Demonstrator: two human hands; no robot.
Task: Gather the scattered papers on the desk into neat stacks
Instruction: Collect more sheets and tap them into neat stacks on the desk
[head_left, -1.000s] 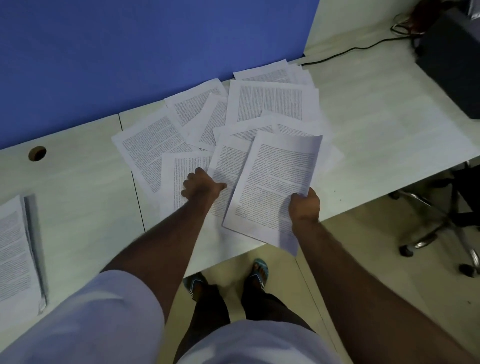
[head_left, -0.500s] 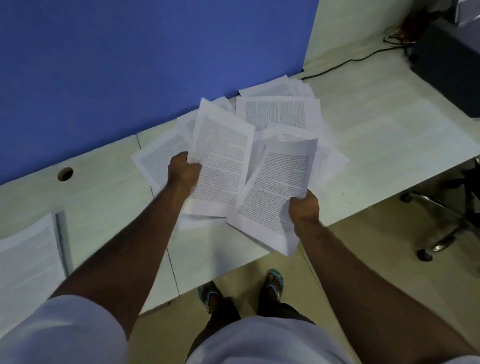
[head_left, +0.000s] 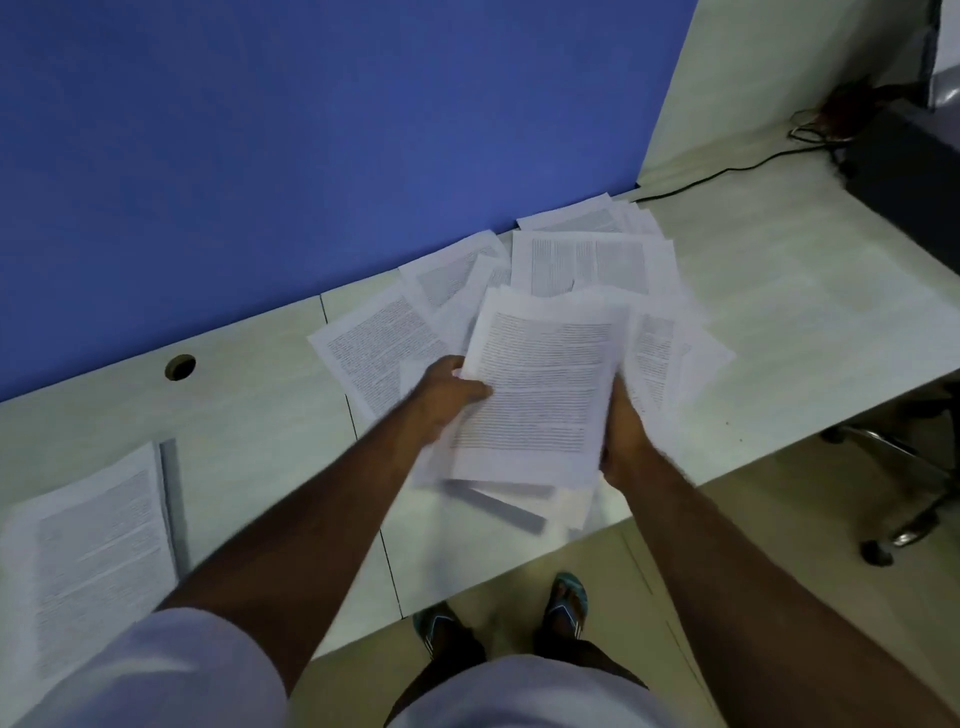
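So I've got both hands on a bundle of sheets right now, held up just over the desk near its front edge. My left hand grips the bundle's left edge, thumb curled over the top page. My right hand clamps the right edge from the side, fingers tucked underneath where I can't see them. The bundle isn't squared up at all; a few corners stick out at the bottom, and it's a bit motion-blurred.

Behind the bundle the loose papers are fanned out and overlapping, running back to the blue partition. One sheet lies flat just left of my left hand, partly under the others.

Far left on the desk there's a separate stack, well apart from the mess, looking fairly tidy. A round cable hole sits near the partition between that stack and the loose pile.

Off to the right: a black cable running along the back of the desk to a dark box, and a chair base on the floor. My sandals show below the desk edge.
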